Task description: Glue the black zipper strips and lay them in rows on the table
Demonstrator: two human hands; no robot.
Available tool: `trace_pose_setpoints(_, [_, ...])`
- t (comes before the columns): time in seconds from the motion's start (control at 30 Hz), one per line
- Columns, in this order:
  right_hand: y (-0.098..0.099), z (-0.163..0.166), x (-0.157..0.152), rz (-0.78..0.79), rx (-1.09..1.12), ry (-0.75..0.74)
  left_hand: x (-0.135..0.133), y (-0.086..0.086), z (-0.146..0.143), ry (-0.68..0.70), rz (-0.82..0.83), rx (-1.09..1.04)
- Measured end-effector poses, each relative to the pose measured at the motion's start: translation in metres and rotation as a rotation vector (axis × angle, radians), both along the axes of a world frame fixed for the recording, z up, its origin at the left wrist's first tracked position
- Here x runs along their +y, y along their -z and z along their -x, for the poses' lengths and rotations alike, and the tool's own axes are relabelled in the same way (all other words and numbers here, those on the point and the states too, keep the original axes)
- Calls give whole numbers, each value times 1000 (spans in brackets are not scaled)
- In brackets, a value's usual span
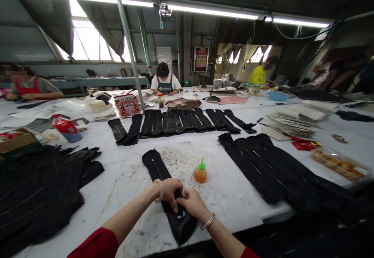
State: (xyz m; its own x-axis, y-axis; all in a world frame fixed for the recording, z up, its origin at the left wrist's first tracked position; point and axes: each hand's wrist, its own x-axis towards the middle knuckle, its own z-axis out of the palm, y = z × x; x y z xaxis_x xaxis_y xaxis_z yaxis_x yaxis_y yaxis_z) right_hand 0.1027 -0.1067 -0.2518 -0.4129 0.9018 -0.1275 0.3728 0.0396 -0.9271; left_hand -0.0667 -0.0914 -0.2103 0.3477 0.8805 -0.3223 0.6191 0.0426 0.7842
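A long black boot upper [157, 167] with a zip along it lies slantwise on the stained white table in front of me. Its near end is smooth, shiny leather and widens to a rounded tip. My left hand [172, 192] pinches the middle of it from the left, thumb pointing down. From the right, my right hand [194, 203] grips the same part, its fingertips almost meeting the left ones. A small pale patch shows just below the fingers; what it is I cannot make out. Right of my hands stands a round squeeze bottle [200, 173] with orange liquid and a green nozzle.
A row of black uppers [178, 122] spans the table beyond; more overlap at right [271, 164] and heap at left [41, 195]. A red-labelled bottle [66, 128], stacked pale sheets [292, 119] and a clear food box [340, 163] stand around. Other people sit across the table.
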Motion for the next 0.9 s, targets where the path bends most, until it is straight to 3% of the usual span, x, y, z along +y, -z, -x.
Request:
trace_pose_setpoints(0.13, [-5, -33, 4, -131, 22, 178, 6, 3, -3, 35, 170, -41])
trace_pose_setpoints(0.27, [-7, -66, 36, -264, 65, 419, 8, 8, -1, 54, 262, -97])
trace_pose_setpoints(0.4, [-2, -63, 70, -239, 136, 364, 13, 10, 1, 43, 371, -167])
trace_pose_setpoints(0.53, [-7, -54, 77, -133, 256, 236, 20, 1, 9, 24, 459, -222])
trace_pose_setpoints(0.63, [-28, -69, 72, -50, 345, 143, 22, -12, 20, 20, 516, -237])
trace_pose_setpoints(0.77, [-70, -99, 67, 140, 527, 27, 21, -29, 29, 14, 581, -262])
trace_pose_setpoints(0.9, [-96, -110, 63, 325, 1017, 340, 20, -39, 30, 10, 621, -309])
